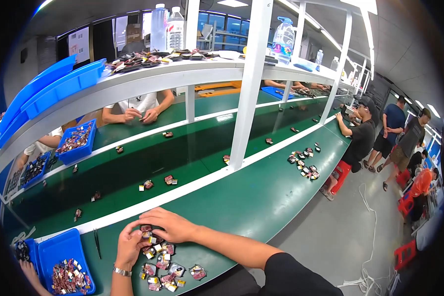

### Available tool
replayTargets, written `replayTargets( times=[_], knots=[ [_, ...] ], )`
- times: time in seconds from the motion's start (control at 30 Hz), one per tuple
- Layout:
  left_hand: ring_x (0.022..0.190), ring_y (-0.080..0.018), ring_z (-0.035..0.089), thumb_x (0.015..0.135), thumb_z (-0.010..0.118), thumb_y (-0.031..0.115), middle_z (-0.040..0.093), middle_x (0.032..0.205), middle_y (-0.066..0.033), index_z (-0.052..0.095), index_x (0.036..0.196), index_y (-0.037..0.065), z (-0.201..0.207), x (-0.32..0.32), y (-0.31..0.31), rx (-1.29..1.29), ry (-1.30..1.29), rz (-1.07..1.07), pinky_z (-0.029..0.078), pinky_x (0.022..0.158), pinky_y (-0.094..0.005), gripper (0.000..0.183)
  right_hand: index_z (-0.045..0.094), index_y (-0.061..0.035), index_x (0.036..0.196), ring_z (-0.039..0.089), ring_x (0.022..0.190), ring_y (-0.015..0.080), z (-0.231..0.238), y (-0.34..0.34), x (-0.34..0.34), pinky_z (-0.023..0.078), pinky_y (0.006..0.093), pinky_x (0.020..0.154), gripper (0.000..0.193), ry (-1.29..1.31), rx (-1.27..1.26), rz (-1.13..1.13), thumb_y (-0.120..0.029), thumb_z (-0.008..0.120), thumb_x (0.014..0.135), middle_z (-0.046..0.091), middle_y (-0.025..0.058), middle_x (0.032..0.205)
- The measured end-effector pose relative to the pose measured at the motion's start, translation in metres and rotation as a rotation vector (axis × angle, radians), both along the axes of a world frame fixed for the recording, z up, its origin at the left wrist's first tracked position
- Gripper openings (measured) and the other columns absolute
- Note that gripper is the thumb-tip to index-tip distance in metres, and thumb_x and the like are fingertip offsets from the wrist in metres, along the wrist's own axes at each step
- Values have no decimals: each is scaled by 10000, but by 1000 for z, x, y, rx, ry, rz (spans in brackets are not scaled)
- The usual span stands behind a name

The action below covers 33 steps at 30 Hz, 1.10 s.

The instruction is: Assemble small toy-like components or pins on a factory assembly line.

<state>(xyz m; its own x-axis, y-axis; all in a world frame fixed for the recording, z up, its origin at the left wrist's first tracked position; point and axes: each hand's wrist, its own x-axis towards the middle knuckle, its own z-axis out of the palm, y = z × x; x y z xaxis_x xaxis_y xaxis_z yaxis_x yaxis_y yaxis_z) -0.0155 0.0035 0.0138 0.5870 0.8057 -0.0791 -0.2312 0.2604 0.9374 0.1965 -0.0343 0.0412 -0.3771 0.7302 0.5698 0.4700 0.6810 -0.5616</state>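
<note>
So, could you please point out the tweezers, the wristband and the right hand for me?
Tweezers (97,242): head view, middle of their length.
Wristband (122,272): head view, middle of the visible band.
Right hand (173,226): head view, back of the hand.

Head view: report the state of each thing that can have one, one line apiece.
Left hand: curled at the small parts, grip unclear
Right hand: curled over small parts, grip unclear
Small parts: heaped loosely on green table
Blue tray: partly filled
Tweezers: lying unheld
Tall bottles: upright, capped
Nearest red stool: occupied
White cable: loose
</note>
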Motion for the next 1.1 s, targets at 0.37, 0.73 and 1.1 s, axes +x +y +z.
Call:
replayTargets(
  times=[0.37,0.73,1.1],
  knots=[
    [1014,-264,658,958,540,82,611,1119,-138,421,1336,-10,5,6,-1,-14,-58,15,573,901,-415,407,659,-68,1047,649,930,249,-14,1,-20,559,345,768,262,-134,233,-272,-82,658,785,650,77,1065],
    [1033,-207,647,950,583,82,632,1138,-135,489,1247,6,0,-5,1,-72,-70,17,577,884,-335,320,636,-68,890,593,912,260,-10,8,-30,515,359,769,205,-135,266,-217,-27,710,703,593,65,979],
    [1035,-197,638,965,541,50,636,1113,-144,474,1263,-1,-1,-2,1,-19,-44,28,569,902,-345,310,610,-69,857,561,921,253,-2,11,-10,492,351,776,193,-189,121,-54,-20,725,710,562,52,966]
  ],
)
